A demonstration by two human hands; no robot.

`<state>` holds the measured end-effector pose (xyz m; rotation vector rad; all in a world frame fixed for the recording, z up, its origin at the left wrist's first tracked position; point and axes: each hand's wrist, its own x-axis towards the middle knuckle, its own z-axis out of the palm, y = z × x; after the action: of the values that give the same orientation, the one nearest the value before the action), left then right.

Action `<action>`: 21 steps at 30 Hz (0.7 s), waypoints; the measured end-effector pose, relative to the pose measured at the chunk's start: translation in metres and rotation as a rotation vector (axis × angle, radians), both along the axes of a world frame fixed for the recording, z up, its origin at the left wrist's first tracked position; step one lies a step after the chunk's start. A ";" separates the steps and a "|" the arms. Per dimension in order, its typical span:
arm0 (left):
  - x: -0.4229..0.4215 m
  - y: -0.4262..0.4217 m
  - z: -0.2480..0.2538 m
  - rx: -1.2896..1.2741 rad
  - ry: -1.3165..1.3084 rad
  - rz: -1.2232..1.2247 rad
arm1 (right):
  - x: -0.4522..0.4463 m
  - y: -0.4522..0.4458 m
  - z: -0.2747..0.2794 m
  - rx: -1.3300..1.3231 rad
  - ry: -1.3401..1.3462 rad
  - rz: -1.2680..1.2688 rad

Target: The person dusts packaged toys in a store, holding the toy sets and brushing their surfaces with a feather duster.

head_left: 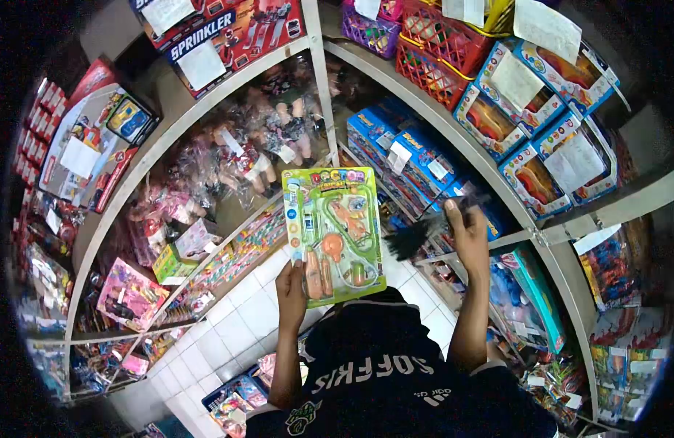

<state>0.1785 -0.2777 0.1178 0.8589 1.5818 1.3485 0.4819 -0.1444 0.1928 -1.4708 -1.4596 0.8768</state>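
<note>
My left hand (290, 290) grips the lower left edge of a toy doctor set (351, 244) on a yellow-green backing card. Orange toy pieces and a pale looped tube show under its clear front. The pack is upright before my chest, its face toward me. Raised at the right, my right hand (467, 232) is closed on a dark, bristly duster (410, 239), whose tuft points left toward the pack without touching it. The duster's handle is mostly hidden by my fingers and blur.
Metal shelves curve around me. Bagged dolls (256, 157) lie on the left shelf, blue boxes (406, 153) on the right one. Above are a sprinkler box (235, 44), red baskets (432, 73) and window-front toy boxes (501, 98). White floor tiles (224, 328) show below.
</note>
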 end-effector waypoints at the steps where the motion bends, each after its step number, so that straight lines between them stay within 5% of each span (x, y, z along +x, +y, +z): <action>1: 0.003 -0.004 -0.002 0.048 -0.038 0.065 | -0.003 0.001 0.001 0.006 0.088 -0.044; 9: 0.048 -0.001 0.009 0.069 0.043 0.166 | 0.019 -0.014 -0.017 -0.135 0.081 0.263; 13: 0.063 0.001 -0.013 0.053 -0.008 0.129 | 0.025 -0.019 -0.021 -0.047 0.276 0.038; 17: 0.090 0.002 0.006 0.017 0.000 0.140 | 0.049 -0.025 -0.023 -0.110 0.193 0.164; 19: 0.101 0.003 0.000 0.067 -0.039 0.230 | 0.051 -0.030 -0.021 -0.122 0.257 0.031; 21: 0.103 0.003 0.000 0.048 0.006 0.075 | 0.052 -0.027 -0.020 -0.092 0.309 -0.061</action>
<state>0.2814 -0.2742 0.1182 0.8399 1.6058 1.4429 0.5344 -0.1718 0.1728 -1.3679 -1.1542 1.0916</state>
